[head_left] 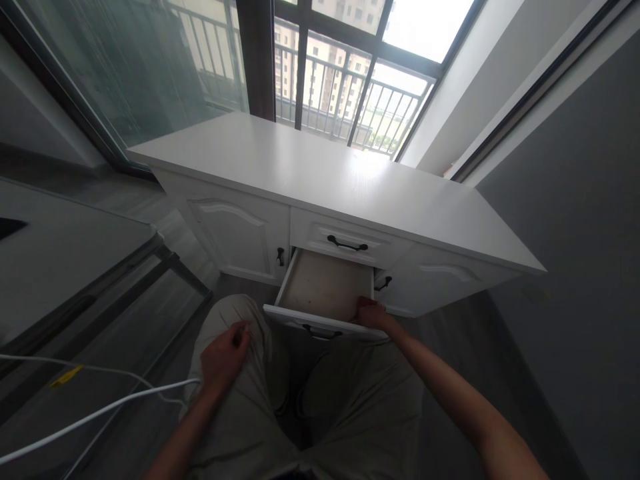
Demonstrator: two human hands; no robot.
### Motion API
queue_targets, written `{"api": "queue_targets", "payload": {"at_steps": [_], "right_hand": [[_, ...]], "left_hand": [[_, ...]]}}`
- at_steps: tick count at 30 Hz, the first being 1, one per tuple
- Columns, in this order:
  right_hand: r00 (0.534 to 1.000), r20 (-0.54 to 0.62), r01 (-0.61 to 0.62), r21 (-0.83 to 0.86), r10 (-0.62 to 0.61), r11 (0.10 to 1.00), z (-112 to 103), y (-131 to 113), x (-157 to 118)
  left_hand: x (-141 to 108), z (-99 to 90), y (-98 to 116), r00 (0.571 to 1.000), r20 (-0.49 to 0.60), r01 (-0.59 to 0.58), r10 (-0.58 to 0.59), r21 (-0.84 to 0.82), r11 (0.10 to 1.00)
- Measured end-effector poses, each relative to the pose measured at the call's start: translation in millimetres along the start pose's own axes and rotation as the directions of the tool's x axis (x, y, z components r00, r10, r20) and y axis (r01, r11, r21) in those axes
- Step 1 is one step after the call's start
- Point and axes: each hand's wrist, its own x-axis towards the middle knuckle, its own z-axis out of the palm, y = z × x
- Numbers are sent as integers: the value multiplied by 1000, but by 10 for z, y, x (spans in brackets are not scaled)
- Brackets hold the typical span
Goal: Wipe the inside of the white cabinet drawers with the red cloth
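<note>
A white cabinet stands before me with its lower middle drawer pulled out. The drawer's pale inside shows a few small dark specks. My right hand reaches into the front right corner of the drawer, its fingers closed on a dark red cloth. Most of that cloth is hidden by the hand, so its shape is unclear. Resting on my left knee, my left hand is loosely closed, thumb against the curled fingers, with nothing visible in it.
An upper drawer with a dark handle is closed. Cabinet doors flank the drawers. At left are a folding table and a white cable running to my leg. Windows stand behind; a grey wall is at right.
</note>
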Motion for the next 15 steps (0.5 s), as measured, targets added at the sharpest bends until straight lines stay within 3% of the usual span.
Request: {"api": "queue_targets", "payload": {"at_steps": [8, 15], "right_hand": [[1000, -1, -22, 103, 22, 994, -94, -40, -38], [988, -138, -38, 227, 70, 973, -104, -52, 67]], "left_hand": [[-30, -37, 34, 1000, -7, -17, 17, 13, 1000], [-14, -3, 21, 1000, -11, -13, 13, -2, 1000]]}}
